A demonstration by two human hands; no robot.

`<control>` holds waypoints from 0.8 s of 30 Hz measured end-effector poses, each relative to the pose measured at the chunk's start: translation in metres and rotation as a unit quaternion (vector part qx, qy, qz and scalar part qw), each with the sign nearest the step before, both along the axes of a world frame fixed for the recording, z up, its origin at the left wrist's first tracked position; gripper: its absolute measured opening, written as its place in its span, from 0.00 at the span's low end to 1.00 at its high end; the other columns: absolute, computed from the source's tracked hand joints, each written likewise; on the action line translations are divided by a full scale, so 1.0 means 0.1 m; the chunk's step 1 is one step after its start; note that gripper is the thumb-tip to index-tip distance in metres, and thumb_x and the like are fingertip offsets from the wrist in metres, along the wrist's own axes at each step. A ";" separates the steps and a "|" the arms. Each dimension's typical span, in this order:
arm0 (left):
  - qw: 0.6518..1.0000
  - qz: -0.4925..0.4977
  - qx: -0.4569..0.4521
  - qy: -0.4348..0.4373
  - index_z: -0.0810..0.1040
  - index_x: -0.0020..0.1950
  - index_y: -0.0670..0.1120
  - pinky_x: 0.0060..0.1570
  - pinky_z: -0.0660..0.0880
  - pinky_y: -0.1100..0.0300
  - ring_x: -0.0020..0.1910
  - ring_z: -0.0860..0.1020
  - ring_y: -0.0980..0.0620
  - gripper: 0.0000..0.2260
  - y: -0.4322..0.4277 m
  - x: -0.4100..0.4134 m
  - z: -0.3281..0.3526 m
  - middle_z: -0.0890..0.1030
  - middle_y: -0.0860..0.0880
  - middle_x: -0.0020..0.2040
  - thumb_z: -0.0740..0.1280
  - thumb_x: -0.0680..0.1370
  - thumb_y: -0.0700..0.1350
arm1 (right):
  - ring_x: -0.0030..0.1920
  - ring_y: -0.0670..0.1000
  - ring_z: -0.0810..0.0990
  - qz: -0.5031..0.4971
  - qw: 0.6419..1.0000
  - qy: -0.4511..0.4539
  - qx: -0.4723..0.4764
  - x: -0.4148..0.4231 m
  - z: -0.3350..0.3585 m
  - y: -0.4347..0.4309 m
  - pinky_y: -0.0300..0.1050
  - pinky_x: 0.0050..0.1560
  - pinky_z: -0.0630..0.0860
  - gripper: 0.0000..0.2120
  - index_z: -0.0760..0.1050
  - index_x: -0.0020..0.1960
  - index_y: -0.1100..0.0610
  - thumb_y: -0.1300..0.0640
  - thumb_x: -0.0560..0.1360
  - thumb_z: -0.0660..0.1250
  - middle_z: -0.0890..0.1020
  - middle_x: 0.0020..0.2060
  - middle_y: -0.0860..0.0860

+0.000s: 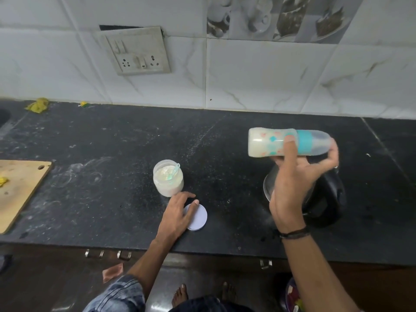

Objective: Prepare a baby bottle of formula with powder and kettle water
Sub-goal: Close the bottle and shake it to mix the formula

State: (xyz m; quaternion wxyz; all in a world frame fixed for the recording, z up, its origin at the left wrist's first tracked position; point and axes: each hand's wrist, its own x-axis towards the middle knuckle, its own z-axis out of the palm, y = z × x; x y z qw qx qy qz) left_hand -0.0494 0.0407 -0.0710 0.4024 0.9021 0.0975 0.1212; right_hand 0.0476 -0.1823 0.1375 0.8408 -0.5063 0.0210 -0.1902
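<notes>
our right hand (292, 190) grips the bottle (288, 143) sideways above the kettle (324, 199); our left hand (180, 212) rests open on the lid (200, 219) beside the jar (167, 179) on the desk (112, 154)

Thin dark bands (293, 233) ring the wrist below the right grip (292, 188), a streaked blue-grey sleeve (121, 293) covers the left upper arm, and the feet (180, 294) are bare.
</notes>
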 end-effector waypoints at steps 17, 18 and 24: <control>1.000 -0.002 0.005 -0.003 0.78 0.60 0.56 0.60 0.68 0.64 0.62 0.73 0.61 0.13 0.02 0.01 -0.03 0.76 0.62 0.58 0.60 0.83 0.61 | 0.62 0.54 0.85 -0.012 1.000 0.002 0.005 0.08 -0.03 -0.05 0.58 0.50 0.86 0.38 0.57 0.76 0.49 0.55 0.76 0.78 0.79 0.67 0.54; 1.000 -0.003 0.005 -0.004 0.78 0.60 0.56 0.60 0.68 0.63 0.62 0.73 0.62 0.14 0.01 0.00 -0.03 0.76 0.62 0.58 0.60 0.83 0.62 | 0.61 0.53 0.85 0.010 1.000 0.012 -0.022 0.09 -0.06 -0.03 0.56 0.50 0.86 0.37 0.59 0.75 0.49 0.57 0.75 0.78 0.79 0.66 0.51; 1.000 -0.003 0.006 -0.010 0.78 0.59 0.55 0.61 0.69 0.62 0.61 0.73 0.62 0.15 0.02 0.00 -0.01 0.77 0.61 0.57 0.60 0.82 0.62 | 0.50 0.45 0.87 0.145 0.944 0.043 -0.294 0.01 -0.55 0.13 0.43 0.49 0.84 0.38 0.64 0.72 0.36 0.58 0.73 0.80 0.84 0.54 0.41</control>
